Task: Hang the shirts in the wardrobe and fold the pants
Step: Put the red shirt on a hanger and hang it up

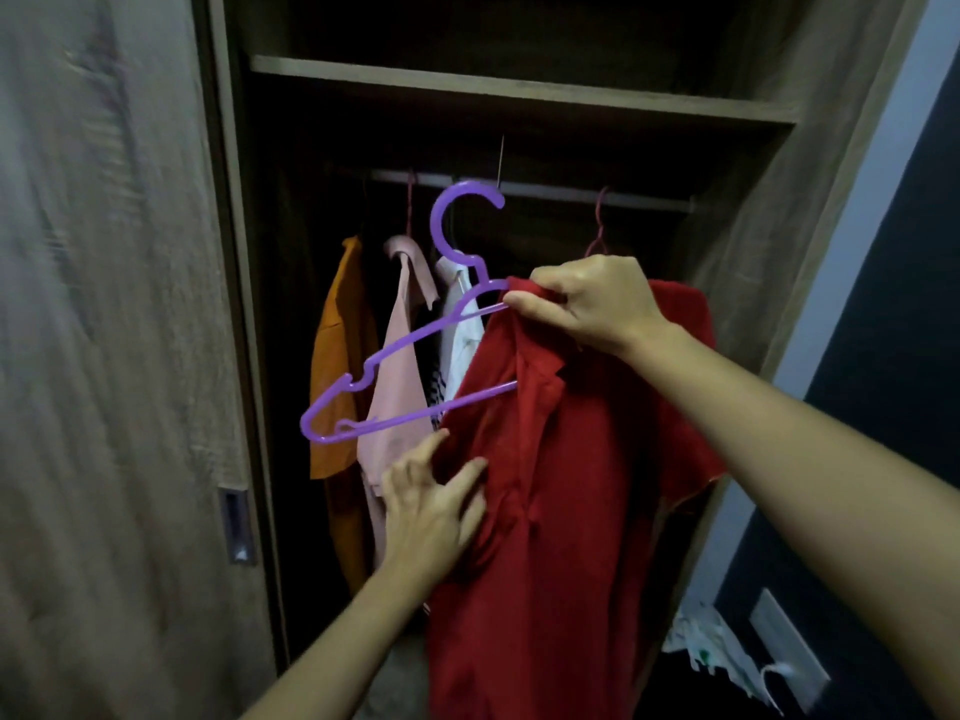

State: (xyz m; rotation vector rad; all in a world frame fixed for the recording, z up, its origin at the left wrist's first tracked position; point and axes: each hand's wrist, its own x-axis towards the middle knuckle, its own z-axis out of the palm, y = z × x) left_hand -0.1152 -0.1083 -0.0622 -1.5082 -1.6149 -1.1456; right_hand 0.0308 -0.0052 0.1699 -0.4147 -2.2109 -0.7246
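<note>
Right hand (592, 304) pinches the red shirt (571, 485) collar on the purple hanger (405, 350) – left hand (431, 506) rests loose-fingered on its front.

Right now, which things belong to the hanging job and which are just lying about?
In use: red shirt, purple hanger, wardrobe rail, right hand pinching the collar, left hand touching its front.
Lying about: orange shirt, pink shirt, white shirt, already hung; pale cloth, lower right.

wall plate (787, 649): white, on dark wall (883, 356) | crumpled white fabric (711, 644): beside it
</note>
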